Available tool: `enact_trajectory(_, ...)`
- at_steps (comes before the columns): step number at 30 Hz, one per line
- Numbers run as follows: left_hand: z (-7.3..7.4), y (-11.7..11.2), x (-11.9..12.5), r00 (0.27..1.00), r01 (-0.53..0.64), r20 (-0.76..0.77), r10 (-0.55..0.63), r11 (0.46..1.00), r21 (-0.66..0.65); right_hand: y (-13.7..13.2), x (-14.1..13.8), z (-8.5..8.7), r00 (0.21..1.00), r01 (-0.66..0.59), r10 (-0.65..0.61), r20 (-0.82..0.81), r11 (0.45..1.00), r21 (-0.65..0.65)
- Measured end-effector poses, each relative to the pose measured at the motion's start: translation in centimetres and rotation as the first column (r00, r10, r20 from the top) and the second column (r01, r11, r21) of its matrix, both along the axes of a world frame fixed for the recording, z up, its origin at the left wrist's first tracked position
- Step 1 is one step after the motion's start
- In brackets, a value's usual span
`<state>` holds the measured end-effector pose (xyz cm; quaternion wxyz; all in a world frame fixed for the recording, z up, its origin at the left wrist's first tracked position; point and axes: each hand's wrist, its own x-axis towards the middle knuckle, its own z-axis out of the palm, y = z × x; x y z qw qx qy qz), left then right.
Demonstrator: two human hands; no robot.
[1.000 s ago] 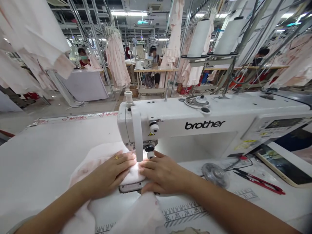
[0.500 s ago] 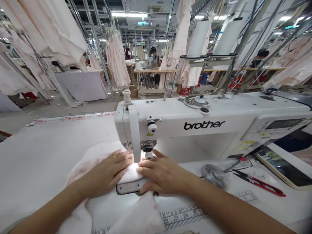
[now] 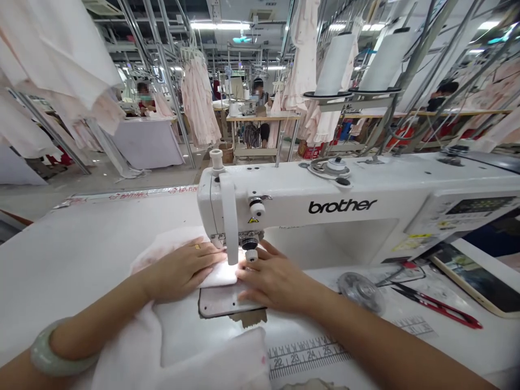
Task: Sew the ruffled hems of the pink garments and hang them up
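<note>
Pale pink-white fabric (image 3: pixel 220 274) lies under the needle area of a white brother sewing machine (image 3: pixel 280 187), with more of it draped toward me. My left hand (image 3: pixel 182 269), wearing a ring, rests on the cloth left of the presser area with its fingers stretched out. To the right of the needle, my right hand (image 3: pixel 278 277) presses on the cloth, fingers spread and partly behind the machine's knobs. The needle and presser foot are hidden by the machine head and glare. The metal needle plate (image 3: pixel 217 304) is bare just in front of the cloth's edge.
Right of my forearm lie a clear round bobbin-like disc (image 3: pixel 361 291), red thread snips (image 3: pixel 441 309) and a phone (image 3: pixel 479 279). A printed ruler (image 3: pixel 309 355) marks the tabletop. Thread cones (image 3: pixel 335 64) stand behind the machine; hanging garments (image 3: pixel 198 103) and seated people are farther back.
The fabric and both hands have moved away from me under the machine head, baring more of the needle plate. The view has shifted slightly, and a bracelet now shows on my left forearm.
</note>
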<state>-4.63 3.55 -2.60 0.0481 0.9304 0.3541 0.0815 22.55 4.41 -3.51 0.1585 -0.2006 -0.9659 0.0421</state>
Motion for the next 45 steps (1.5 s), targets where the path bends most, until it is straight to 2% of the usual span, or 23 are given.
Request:
enact_trajectory(4,0.5,-1.6,1.5,0.996,-0.045,0.070,0.049,0.998,-0.050,0.1,0.1,0.1,0.998,-0.011,0.013,-0.061,0.999,0.040)
enact_trajectory(9,-1.0,-3.7,2.3,0.981,0.050,0.191,-0.036,0.997,-0.067,-0.2,0.0,0.0,0.995,-0.104,0.103,0.013,0.994,0.036)
enact_trajectory(13,-2.1,-3.3,1.6,0.980,0.069,0.189,-0.064,0.997,-0.019,-0.2,-0.2,-0.2,0.994,-0.085,0.084,0.064,0.996,0.018)
enact_trajectory(17,-2.4,-2.2,1.2,0.981,0.034,0.188,-0.039,0.999,0.026,-0.1,-0.2,-0.3,0.999,-0.012,0.012,0.044,1.000,0.001)
enact_trajectory(25,-3.1,-2.3,1.0,0.981,-0.093,0.174,0.089,0.996,0.011,0.0,0.0,-0.6,0.999,0.046,-0.046,0.008,0.999,0.001)
enact_trajectory(30,-2.4,-2.3,2.1,0.969,-0.135,0.195,0.150,0.987,-0.088,0.0,-0.1,-0.7,0.996,0.073,-0.075,-0.050,0.996,-0.042)
enact_trajectory(33,-1.9,-2.0,3.0,0.934,-0.237,0.241,0.265,0.962,-0.137,0.3,-0.2,-0.8,0.985,0.126,-0.134,-0.105,0.989,-0.077)
enact_trajectory(37,-1.6,-1.0,3.7,0.855,-0.319,0.316,0.411,0.897,-0.304,0.6,-0.5,-1.1,0.976,0.146,-0.162,-0.145,0.983,-0.111)
enact_trajectory(40,-1.5,-0.5,3.6,0.840,-0.325,0.314,0.442,0.874,-0.361,0.7,-0.8,-1.4,0.972,0.161,-0.177,-0.154,0.981,-0.110)
enact_trajectory(45,-1.4,-0.5,3.5,0.837,-0.331,0.314,0.448,0.872,-0.362,0.6,-1.7,-1.4,0.962,0.214,-0.232,-0.142,0.968,-0.134)
